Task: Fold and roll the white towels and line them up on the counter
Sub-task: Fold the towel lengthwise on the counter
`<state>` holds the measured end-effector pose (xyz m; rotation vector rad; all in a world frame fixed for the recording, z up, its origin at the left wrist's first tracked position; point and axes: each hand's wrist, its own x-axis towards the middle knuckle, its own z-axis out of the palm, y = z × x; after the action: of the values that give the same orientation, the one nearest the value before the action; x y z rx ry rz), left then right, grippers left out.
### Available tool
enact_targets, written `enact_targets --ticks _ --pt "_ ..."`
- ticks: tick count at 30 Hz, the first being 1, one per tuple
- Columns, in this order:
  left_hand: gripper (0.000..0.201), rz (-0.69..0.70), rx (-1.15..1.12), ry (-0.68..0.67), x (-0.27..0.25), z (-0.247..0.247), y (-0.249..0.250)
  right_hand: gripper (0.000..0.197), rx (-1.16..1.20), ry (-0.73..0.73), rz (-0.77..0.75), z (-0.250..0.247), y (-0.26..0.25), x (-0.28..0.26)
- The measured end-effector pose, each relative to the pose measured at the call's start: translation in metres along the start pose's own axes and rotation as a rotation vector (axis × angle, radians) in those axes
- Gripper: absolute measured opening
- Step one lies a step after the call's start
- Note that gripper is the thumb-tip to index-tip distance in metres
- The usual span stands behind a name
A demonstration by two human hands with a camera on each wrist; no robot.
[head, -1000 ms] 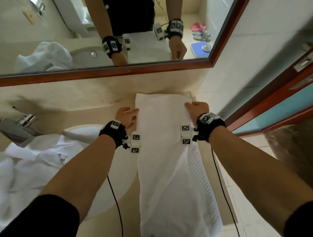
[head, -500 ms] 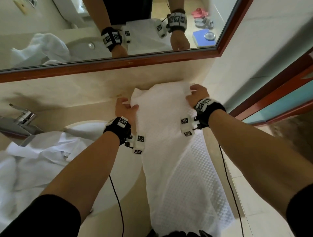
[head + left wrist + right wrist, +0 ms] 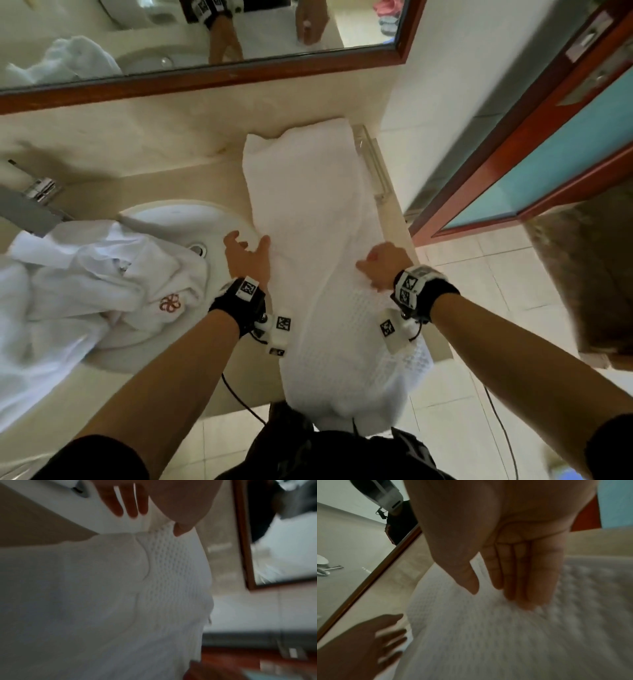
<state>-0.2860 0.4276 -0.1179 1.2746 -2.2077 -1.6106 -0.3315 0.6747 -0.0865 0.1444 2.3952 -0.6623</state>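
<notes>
Left hand (image 3: 247,255) spread open at the white towel's (image 3: 315,212) left edge; right hand (image 3: 383,265) flat, straight fingers (image 3: 522,581) pressing towel.

White towel (image 3: 308,205) lengthwise on counter (image 3: 191,181)

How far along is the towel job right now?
Early. One white towel lies folded into a long strip on the counter, its near end hanging over the edge. The left hand and right hand rest at its sides. No roll started; a crumpled heap waits over the sink.
</notes>
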Motion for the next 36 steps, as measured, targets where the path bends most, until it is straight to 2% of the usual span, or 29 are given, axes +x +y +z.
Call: enact_targets --ticks 2,4,5,6,8,10,13,15,17,21,25,29,33,36 --pt "0.052 0.338 0.237 0.014 -0.022 0.002 -0.012 0.047 -0.113 -0.054 0.012 0.018 0.022 -0.02" --pt "0.046 0.687 0.472 -0.126 -0.039 0.014 -0.007 0.054 -0.11 -0.048 -0.018 0.032 0.035 -0.039" --pt "0.049 0.781 0.603 -0.231 -0.045 0.022 -0.001 0.055 -0.073 -0.046 -0.027 0.037 0.039 -0.046" --pt "0.054 0.814 0.737 -0.316 -0.047 0.03 0.006 0.053 -0.027 -0.05 -0.031 0.042 0.042 -0.051" --pt "0.059 0.769 0.937 -0.357 -0.037 0.045 0.017 0.036 0.066 -0.055 -0.055 0.044 0.049 -0.056" --pt "0.06 0.678 1.008 -0.315 -0.021 0.052 0.032 0.023 0.204 -0.079 -0.115 0.039 0.052 -0.06" --pt "0.062 0.585 1.082 -0.275 -0.002 0.058 0.055 0.025 0.407 -0.096 -0.185 0.028 0.06 -0.073" --pt "0.064 0.526 1.096 -0.279 0.007 0.063 0.066 0.02 0.469 -0.056 -0.15 0.027 0.073 -0.078" --pt "0.065 0.482 1.075 -0.303 0.015 0.066 0.071 0.029 0.511 -0.004 -0.073 0.028 0.088 -0.077" --pt "0.068 0.434 1.086 -0.349 0.024 0.07 0.08 0.038 0.503 -0.028 -0.034 0.018 0.109 -0.067" --pt "0.071 0.425 1.141 -0.373 0.026 0.069 0.078 0.024 0.496 -0.108 -0.031 0.011 0.125 -0.061" --pt "0.077 0.454 1.181 -0.364 0.023 0.068 0.071 0.016 0.288 0.02 -0.004 0.024 0.142 -0.063" --pt "0.085 0.429 1.233 -0.388 0.018 0.074 0.074 0.025 0.268 0.157 0.012 0.038 0.148 -0.076" --pt "0.084 0.412 1.217 -0.382 0.011 0.077 0.078 0.039 0.208 0.14 0.015 0.039 0.149 -0.091"
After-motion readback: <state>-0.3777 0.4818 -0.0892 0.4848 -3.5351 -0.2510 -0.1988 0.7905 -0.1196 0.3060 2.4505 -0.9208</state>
